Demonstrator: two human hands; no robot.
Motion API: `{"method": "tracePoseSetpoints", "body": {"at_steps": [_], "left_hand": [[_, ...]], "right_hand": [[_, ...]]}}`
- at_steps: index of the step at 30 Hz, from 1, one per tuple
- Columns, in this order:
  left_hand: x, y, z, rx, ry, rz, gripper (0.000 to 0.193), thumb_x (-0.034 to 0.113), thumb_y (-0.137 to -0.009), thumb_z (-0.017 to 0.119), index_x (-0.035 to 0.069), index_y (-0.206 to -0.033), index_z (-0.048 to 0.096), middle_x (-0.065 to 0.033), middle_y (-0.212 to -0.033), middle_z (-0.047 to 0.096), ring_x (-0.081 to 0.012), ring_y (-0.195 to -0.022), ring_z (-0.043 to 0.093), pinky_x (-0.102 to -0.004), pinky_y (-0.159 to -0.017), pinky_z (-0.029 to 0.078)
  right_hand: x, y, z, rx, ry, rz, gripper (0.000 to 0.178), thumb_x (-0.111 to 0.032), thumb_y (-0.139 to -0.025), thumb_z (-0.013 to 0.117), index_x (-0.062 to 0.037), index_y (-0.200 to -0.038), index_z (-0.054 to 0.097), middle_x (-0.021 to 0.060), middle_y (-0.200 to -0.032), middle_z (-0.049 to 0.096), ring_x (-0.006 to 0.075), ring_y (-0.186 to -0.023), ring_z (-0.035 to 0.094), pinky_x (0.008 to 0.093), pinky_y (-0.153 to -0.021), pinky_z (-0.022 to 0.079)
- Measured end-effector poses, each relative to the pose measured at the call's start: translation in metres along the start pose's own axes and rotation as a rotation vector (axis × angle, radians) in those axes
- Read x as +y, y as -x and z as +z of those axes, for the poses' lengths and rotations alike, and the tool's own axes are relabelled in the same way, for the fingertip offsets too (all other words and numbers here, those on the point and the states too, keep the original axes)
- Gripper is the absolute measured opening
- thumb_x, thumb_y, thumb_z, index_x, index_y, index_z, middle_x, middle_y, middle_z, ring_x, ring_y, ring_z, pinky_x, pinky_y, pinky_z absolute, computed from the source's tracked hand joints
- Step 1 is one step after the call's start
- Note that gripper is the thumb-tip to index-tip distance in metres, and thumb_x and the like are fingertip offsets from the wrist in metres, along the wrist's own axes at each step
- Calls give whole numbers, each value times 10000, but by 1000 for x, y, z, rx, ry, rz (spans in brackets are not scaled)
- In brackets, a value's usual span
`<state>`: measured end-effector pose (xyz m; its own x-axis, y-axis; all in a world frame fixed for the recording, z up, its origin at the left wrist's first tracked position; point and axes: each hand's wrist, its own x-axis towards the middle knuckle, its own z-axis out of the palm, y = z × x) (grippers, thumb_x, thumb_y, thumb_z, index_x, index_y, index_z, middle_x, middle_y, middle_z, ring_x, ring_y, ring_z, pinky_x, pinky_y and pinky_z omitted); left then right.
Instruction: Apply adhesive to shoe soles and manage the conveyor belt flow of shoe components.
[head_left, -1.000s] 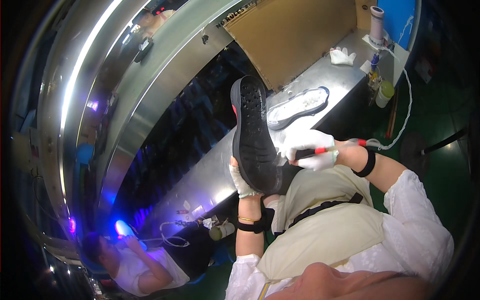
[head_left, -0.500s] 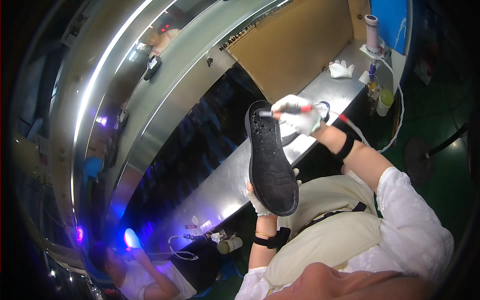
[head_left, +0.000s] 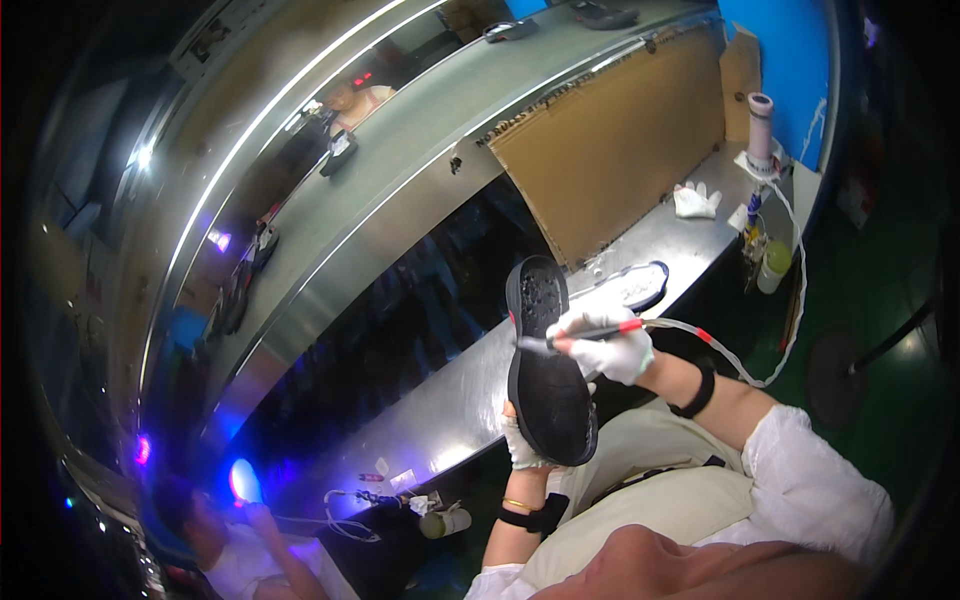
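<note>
A black shoe sole (head_left: 552, 405) stands tilted in front of me, its hollow, pitted inner face toward me. My left hand (head_left: 522, 440), in a white glove with bare fingertips, grips its near end from beneath, and the sole hides part of those fingers. In my gloved right hand (head_left: 608, 350) is a slim brush (head_left: 600, 331) with a red band, fed by a thin hose. Its pale tip lies at the left edge of the sole's narrow middle. Behind that hand, a second sole (head_left: 640, 286) with a whitish inside rests on the metal counter.
A white glove (head_left: 697, 200) lies on the metal counter (head_left: 430, 415), near a pink bottle (head_left: 760, 130). Cardboard (head_left: 620, 150) leans at the back. Beyond it a conveyor (head_left: 420, 130) carries several shoe parts. At lower left a co-worker (head_left: 235, 540) holds something near a blue glow.
My right hand has drawn the brush from the sole's far end toward its middle left edge. The second sole on the counter now shows more fully. The whole view has shifted slightly.
</note>
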<state>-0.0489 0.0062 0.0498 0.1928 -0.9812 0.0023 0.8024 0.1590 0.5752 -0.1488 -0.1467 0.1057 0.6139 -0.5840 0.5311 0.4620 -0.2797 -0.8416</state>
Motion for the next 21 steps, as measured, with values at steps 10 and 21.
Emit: {"method": "tracePoseSetpoints", "body": {"at_steps": [10, 21], "left_hand": [[119, -86, 79, -159, -199, 176, 827, 633, -848, 377, 16, -1391, 289, -197, -1349, 423, -396, -1156, 493, -519, -973, 411], [271, -329, 56, 741, -1716, 1018, 473, 268, -859, 427, -4, -1243, 476, -215, -1106, 589, -324, -1032, 577, -408, -895, 444]], "right_hand": [[-17, 33, -106, 491, -392, 176, 119, -58, -858, 555, -62, -975, 535, 61, -850, 593, 156, -747, 581, 252, -656, 448], [-9, 37, -86, 365, -493, 249, 79, -34, -841, 579, -31, -918, 564, 88, -859, 625, 160, -732, 605, 269, -679, 483]]}}
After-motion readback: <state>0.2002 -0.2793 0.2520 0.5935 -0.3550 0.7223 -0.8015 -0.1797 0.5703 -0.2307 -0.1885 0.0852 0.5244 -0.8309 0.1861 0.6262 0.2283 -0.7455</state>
